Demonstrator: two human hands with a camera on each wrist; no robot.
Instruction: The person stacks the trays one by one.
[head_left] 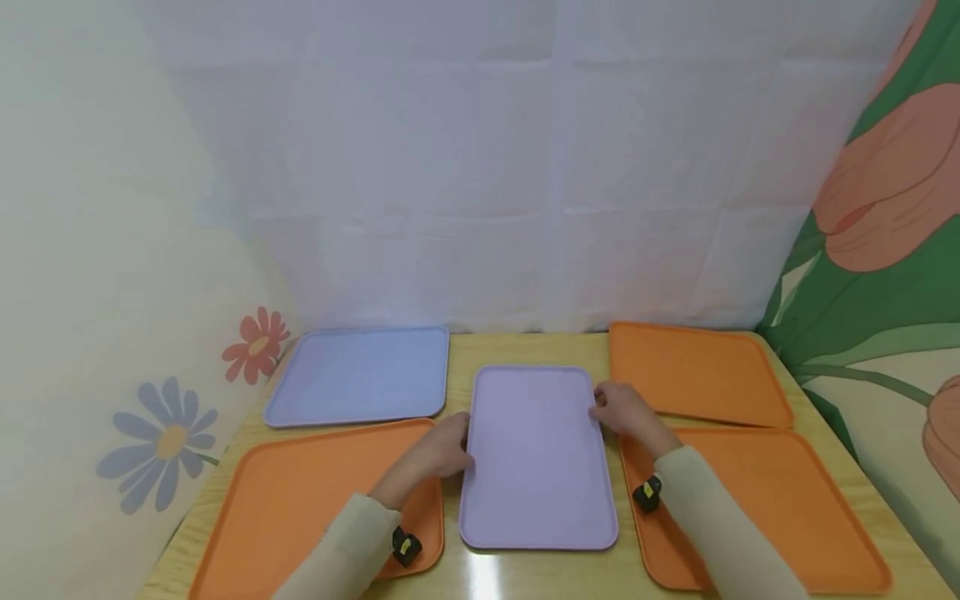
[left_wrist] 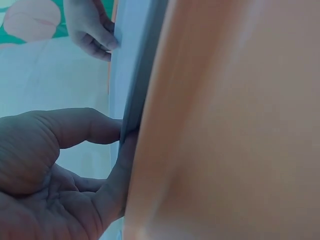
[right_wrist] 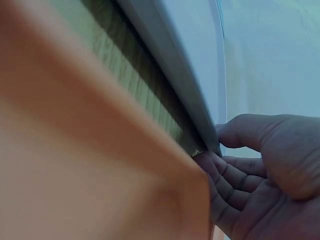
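Note:
A purple tray (head_left: 538, 458) lies lengthwise in the middle of the wooden table. My left hand (head_left: 442, 447) pinches its left rim, the thumb on top and fingers at the underside; in the left wrist view the same hand (left_wrist: 65, 170) holds the tray's edge (left_wrist: 142, 75) right beside an orange rim. My right hand (head_left: 626, 410) grips the right rim near the far corner. The right wrist view shows that hand (right_wrist: 260, 170) with its thumb on the rim (right_wrist: 185, 65) and its fingers curled below.
A blue tray (head_left: 360, 375) lies at the back left, with an orange tray (head_left: 300, 492) in front of it. Two more orange trays, one at the back right (head_left: 697, 371) and one at the front right (head_left: 780, 508), flank the purple one. White cloth (head_left: 495, 167) hangs behind the table (head_left: 525, 346).

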